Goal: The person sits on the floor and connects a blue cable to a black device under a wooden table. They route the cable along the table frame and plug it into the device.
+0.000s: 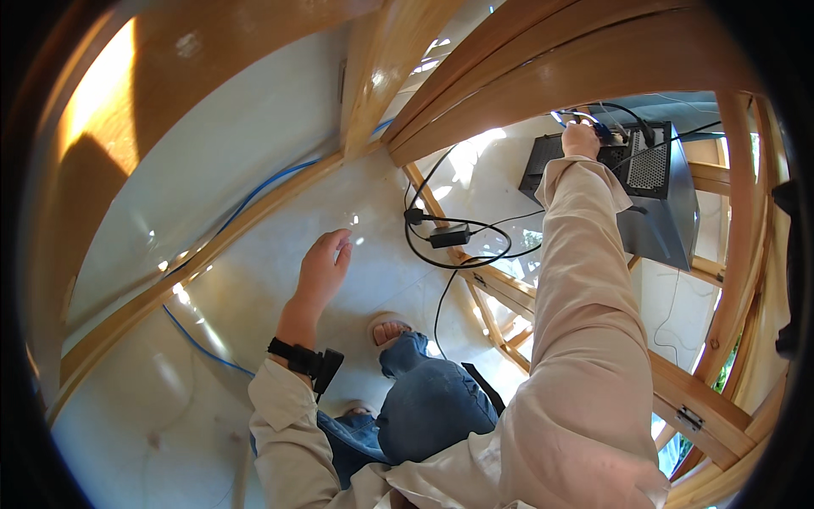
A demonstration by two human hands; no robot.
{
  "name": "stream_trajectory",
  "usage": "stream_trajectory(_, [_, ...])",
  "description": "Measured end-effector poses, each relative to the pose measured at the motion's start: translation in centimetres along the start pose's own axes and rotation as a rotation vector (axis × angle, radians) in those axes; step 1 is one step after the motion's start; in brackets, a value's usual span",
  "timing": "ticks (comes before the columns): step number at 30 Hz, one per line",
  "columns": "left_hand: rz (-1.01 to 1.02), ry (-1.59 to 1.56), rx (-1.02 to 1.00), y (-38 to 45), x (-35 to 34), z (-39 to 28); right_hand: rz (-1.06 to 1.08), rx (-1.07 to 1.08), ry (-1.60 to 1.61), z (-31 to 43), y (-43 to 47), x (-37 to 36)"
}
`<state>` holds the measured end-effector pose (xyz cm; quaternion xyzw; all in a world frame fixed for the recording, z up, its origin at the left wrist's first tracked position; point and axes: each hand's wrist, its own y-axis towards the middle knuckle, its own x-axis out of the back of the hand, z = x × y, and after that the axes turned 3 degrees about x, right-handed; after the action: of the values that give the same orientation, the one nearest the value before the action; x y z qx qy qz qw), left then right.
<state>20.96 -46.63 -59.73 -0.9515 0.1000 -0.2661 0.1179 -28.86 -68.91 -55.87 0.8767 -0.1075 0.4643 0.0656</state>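
Note:
My right hand reaches to the port side of a dark computer tower case at the upper right. Its fingers are among cables and connectors there, partly hidden, so whether it grips one cannot be told. A black power plug sits in the case beside a perforated metal panel. My left hand hangs over the pale floor with nothing in it, thumb and fingers a little apart. Between the hands, a black power adapter and a looped black cable lie by a wooden rail.
Above the case, a wooden tabletop edge juts out. A wooden post and a low floor rail stand left, with a blue cable along the rail. Hinged wooden frames fill the right. My bent knee is below.

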Motion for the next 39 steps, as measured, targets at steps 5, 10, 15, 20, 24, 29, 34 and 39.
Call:
stream_trajectory(5, [0.032,0.026,0.031,-0.3,0.0,0.8,0.280,-0.008,-0.066,0.7,3.4,-0.8])
stream_trajectory(10, [0.044,0.059,0.049,-0.9,0.3,1.6,0.248,0.012,-0.057,-0.4,3.5,-1.2])
stream_trajectory(15, [0.031,0.045,0.018,-0.6,0.2,2.1,0.257,0.063,-0.079,-1.3,3.3,-0.9])
stream_trajectory(20, [0.028,0.020,-0.045,-0.5,0.0,2.1,0.264,0.099,-0.087,-1.3,3.5,-0.5])
stream_trajectory(24, [0.036,0.000,-0.009,-0.3,0.0,2.3,0.275,0.119,-0.097,-1.4,3.5,-0.5])
stream_trajectory(29, [0.005,0.024,-0.079,0.4,0.1,2.3,0.279,0.139,-0.107,-1.6,3.6,-0.5])
stream_trajectory(34, [-0.011,0.033,-0.094,0.7,0.3,1.9,0.282,0.154,-0.108,-1.8,3.8,-0.6])
stream_trajectory(39, [-0.008,0.027,-0.042,0.7,0.5,1.3,0.283,0.175,-0.111,-1.9,3.7,-0.9])
